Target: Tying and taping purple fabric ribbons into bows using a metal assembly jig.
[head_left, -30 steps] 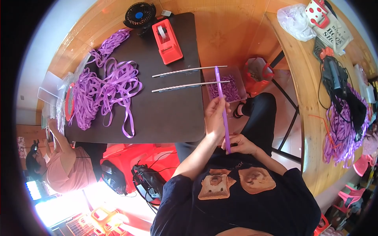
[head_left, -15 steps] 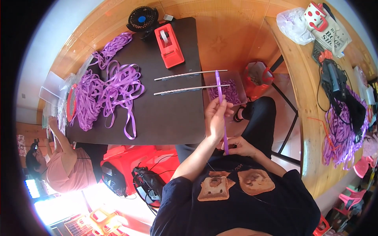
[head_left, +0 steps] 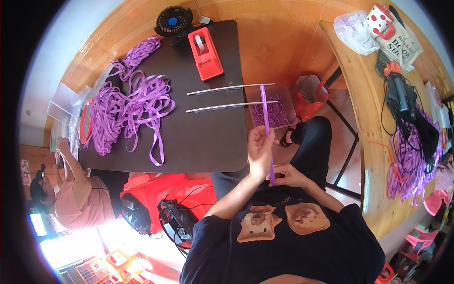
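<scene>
The fingers of the left hand curl around a thin, stiff strip of purple ribbon, pinching it near its middle. The right hand, at about five o'clock from the left and close to the person's dark shirt, closes its fingertips on the strip's lower end. The strip runs nearly straight from the right hand toward twelve o'clock, past the left hand, and its top end lies over a clear rectangular plastic box of purple pieces.

That box sits at the right edge of a dark rectangular table. Two long silver metal rods lie side by side at ten o'clock from the left hand, their right ends reaching the box. At eleven o'clock, farther off, stands a red tape dispenser, and beyond it a small black fan with a blue centre. A loose heap of purple ribbon spreads over the table's left part, at nine to ten o'clock. A red bag rests on the floor at two o'clock. Another person in a pink top sits at eight o'clock, well apart.
</scene>
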Demonstrator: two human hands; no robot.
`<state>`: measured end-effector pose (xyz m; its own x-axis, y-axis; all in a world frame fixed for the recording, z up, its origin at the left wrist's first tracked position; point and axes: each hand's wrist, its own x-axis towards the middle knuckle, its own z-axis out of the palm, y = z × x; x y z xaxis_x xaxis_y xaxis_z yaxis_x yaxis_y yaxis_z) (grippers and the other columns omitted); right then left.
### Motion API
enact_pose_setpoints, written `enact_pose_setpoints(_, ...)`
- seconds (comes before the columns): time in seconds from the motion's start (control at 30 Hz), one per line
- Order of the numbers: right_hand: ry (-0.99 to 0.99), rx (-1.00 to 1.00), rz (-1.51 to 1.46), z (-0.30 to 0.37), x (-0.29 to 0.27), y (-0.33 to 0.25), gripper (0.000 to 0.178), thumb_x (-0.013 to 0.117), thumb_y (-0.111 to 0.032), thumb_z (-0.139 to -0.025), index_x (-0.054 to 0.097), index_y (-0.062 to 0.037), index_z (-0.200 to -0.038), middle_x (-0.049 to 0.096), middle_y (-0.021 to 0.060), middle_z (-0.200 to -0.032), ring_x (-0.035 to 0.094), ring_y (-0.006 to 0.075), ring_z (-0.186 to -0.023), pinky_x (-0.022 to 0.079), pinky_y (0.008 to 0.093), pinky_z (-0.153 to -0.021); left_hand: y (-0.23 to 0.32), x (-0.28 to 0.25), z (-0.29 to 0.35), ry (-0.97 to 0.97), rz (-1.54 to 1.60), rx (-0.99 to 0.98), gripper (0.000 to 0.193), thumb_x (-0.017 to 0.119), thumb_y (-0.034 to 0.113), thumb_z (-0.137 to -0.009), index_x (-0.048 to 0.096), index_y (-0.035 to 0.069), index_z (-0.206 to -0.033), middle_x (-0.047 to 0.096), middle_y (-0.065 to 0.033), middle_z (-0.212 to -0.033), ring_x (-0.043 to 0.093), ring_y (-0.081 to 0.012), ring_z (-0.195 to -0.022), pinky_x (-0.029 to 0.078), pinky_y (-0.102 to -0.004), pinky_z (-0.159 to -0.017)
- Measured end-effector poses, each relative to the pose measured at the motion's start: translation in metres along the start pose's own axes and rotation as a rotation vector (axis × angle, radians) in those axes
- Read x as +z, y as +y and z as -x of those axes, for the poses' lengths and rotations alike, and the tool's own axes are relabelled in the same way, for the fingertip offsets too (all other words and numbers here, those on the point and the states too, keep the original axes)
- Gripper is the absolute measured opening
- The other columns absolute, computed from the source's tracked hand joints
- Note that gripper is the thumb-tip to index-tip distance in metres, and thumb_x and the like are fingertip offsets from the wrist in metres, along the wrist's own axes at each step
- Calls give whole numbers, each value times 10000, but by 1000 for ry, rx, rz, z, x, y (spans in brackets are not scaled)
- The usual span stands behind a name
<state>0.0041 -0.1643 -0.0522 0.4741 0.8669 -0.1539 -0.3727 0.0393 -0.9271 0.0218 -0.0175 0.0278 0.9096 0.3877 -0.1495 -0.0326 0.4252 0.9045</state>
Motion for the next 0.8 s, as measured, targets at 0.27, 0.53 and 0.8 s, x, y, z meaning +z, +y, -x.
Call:
enact_pose_setpoints(0.27, 59, -25, 10, 4, -7, 6, 209, 673, 18, -810, 649, -4, -1017, 554, 27, -956, 574, 120, -905, 498, 262, -838, -11, 13, -36, 74, -10, 166, 145, 584, 44, -904, 507, 30, -1026, 609, -40, -900, 594, -84, -686, 460, -212, -645)
enact_pose_setpoints(0.53, 110, -31, -15, 3, -18, 16, 187, 701, 14, -790, 662, -22, -969, 576, 16, -914, 564, 93, -884, 469, 238, -808, -11, 27, -66, 60, 23, 364, 139, 571, 13, -903, 520, 27, -1032, 610, -30, -839, 585, -81, -656, 466, -208, -636)
enact_pose_setpoints(0.8, 173, -21, 113, 5, -27, 21, 148, 686, -30, -799, 637, 5, -934, 555, 5, -881, 569, 87, -810, 466, 233, -755, -6, 45, -90, 181, 269, 395, 55, 647, 44, -877, 614, 31, -919, 600, 1, -718, 573, -77, -654, 442, -193, -629)
